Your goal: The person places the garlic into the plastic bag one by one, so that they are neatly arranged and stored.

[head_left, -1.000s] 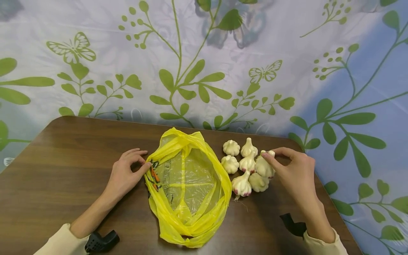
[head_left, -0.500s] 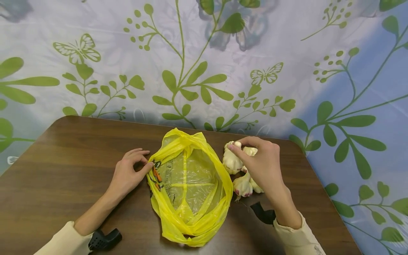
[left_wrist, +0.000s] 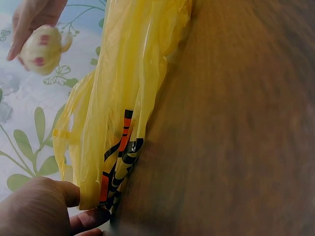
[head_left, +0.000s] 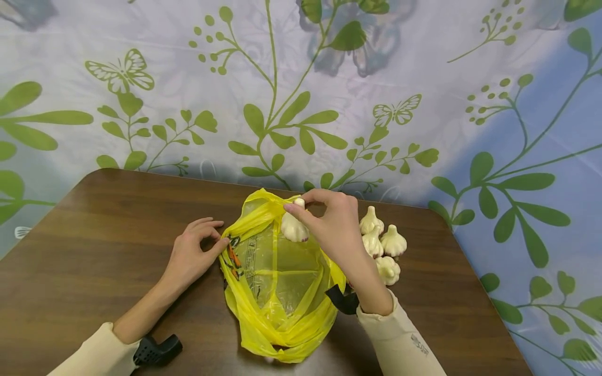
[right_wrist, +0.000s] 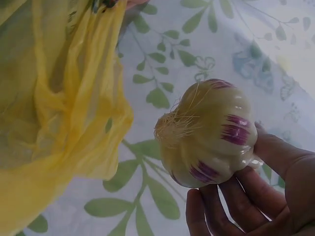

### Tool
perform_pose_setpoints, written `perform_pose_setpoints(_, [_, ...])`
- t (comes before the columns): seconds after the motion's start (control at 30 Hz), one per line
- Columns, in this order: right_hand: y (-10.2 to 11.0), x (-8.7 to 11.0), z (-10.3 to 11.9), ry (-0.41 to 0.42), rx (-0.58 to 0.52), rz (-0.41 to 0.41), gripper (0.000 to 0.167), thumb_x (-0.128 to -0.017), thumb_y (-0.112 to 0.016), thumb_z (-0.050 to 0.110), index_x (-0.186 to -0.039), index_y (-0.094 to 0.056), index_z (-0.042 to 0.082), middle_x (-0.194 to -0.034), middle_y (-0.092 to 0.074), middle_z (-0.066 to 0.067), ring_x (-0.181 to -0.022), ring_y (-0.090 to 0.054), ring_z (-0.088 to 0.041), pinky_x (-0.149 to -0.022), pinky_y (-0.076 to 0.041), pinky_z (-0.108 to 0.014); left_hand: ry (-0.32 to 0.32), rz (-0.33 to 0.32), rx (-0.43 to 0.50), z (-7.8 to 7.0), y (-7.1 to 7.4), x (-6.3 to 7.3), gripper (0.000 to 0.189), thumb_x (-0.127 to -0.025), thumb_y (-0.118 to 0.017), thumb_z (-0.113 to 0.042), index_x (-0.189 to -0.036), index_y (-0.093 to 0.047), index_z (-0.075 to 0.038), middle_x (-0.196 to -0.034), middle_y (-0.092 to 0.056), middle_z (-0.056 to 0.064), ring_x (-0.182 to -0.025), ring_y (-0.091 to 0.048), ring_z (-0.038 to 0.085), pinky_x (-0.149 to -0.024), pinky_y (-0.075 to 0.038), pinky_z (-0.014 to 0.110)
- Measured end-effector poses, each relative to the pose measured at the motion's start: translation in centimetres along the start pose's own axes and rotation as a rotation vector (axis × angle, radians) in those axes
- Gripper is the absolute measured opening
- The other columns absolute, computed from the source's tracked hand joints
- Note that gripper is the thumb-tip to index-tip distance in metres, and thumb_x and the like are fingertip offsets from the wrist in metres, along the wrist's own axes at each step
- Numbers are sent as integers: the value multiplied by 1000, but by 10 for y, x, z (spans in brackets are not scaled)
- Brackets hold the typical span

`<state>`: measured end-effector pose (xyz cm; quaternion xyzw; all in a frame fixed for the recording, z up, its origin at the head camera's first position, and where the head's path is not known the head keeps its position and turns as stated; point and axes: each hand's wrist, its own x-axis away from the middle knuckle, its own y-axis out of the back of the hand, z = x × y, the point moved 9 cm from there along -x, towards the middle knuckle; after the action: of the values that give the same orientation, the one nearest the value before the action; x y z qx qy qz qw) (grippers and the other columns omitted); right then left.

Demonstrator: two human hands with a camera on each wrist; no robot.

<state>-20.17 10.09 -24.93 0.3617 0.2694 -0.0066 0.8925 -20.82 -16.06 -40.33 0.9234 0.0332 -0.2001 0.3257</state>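
Observation:
A yellow plastic bag (head_left: 268, 334) stands on the table with its mouth spread wide. My left hand (head_left: 193, 253) pinches the bag's left rim between thumb and fingers, beside an orange-and-black print; the left wrist view shows this grip on the bag (left_wrist: 93, 147) up close. My right hand (head_left: 336, 224) holds a garlic bulb (head_left: 294, 230) by its stem over the far part of the bag's opening. In the right wrist view the garlic bulb (right_wrist: 211, 132) shows purple patches and hairlike roots, with fingers (right_wrist: 251, 196) around its stem end.
Several more garlic bulbs (head_left: 393, 241) sit to the right of the bag, some partly behind my right forearm. The brown wooden table (head_left: 103, 235) ends at the back against a leaf-patterned cloth (head_left: 188, 78). Black wrist mounts (head_left: 157, 351) stick out beneath both wrists.
My right hand has carried the garlic bulb leftward from the group on the right to above the bag's opening. My left hand keeps its pinch on the rim.

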Motion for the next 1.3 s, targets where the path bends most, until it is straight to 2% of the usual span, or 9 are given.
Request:
perform_pose_setpoints(0.1, [-9, -5, 9, 12, -19, 0, 17, -91, -85, 36, -87, -82, 19, -84, -79, 7, -56, -50, -10, -57, -40, -30, 6, 5, -6, 1, 0, 1, 18, -97, -76, -18, -80, -71, -14, -134, -72, 17, -142, -51, 39, -113, -39, 65])
perform_pose_setpoints(0.2, [-16, -10, 19, 37, -50, -6, 18, -91, -85, 37, -86, -81, 19, -85, -79, 7, -62, -58, -11, -64, -47, -29, 13, 14, -9, 2, -1, 1, 18, -98, -75, -18, -81, -71, -14, -135, -71, 17, -142, -50, 38, -113, -39, 65])
perform_pose_setpoints(0.33, [-25, -16, 32, 57, -89, -7, 18, -90, -85, 35, -87, -81, 18, -86, -79, 7, -87, -74, -9, -84, -57, -30, 19, 22, 2, 3, -3, 2, 17, -97, -76, -18, -81, -72, -14, -136, -70, 17, -143, -49, 38, -114, -39, 66])
perform_pose_setpoints(0.57, [-44, -16, 39, 46, -94, 52, 20, -91, -84, 37, -90, -81, 18, -89, -80, 9, -91, -71, -7, -82, -56, -30, 26, 22, 1, 4, -4, 4, 18, -97, -76, -18, -81, -71, -14, -136, -71, 16, -143, -49, 38, -115, -38, 66])
perform_pose_setpoints(0.67, [-53, -15, 36, 41, -87, 76, 19, -91, -84, 37, -90, -81, 18, -89, -80, 9, -88, -71, -7, -78, -56, -27, 30, 23, 1, 3, -3, 4, 18, -97, -76, -19, -81, -71, -14, -136, -71, 16, -144, -49, 38, -116, -38, 66])
perform_pose_setpoints(0.9, [-82, -13, 26, 43, -87, 173, 17, -92, -83, 33, -90, -82, 16, -86, -79, 4, -66, -66, -6, -57, -53, -22, 28, 19, -4, 3, -4, 3, 17, -96, -76, -16, -80, -71, -13, -135, -71, 16, -143, -50, 38, -115, -39, 65])
perform_pose_setpoints(1.03, [-100, -9, 21, 46, -68, 232, 16, -93, -82, 31, -89, -81, 16, -84, -78, 4, -57, -61, -5, -58, -53, -21, 23, 19, -5, 3, -3, 4, 17, -96, -76, -16, -81, -71, -13, -135, -71, 16, -143, -50, 38, -115, -39, 66])
perform_pose_setpoints(1.2, [-120, -3, 18, 95, -26, 281, 19, -93, -83, 30, -79, -75, 18, -75, -71, 6, -60, -57, -3, -64, -52, -21, 20, 21, -6, 4, -2, 5, 18, -97, -76, -16, -80, -71, -14, -136, -71, 16, -143, -49, 38, -114, -39, 67])
perform_pose_setpoints(1.3, [-127, -1, 18, 112, -2, 294, 21, -92, -84, 30, -77, -74, 18, -72, -70, 6, -57, -54, -4, -63, -50, -21, 24, 20, -5, 5, -1, 5, 18, -97, -76, -17, -80, -70, -14, -136, -71, 16, -144, -49, 38, -114, -39, 67])
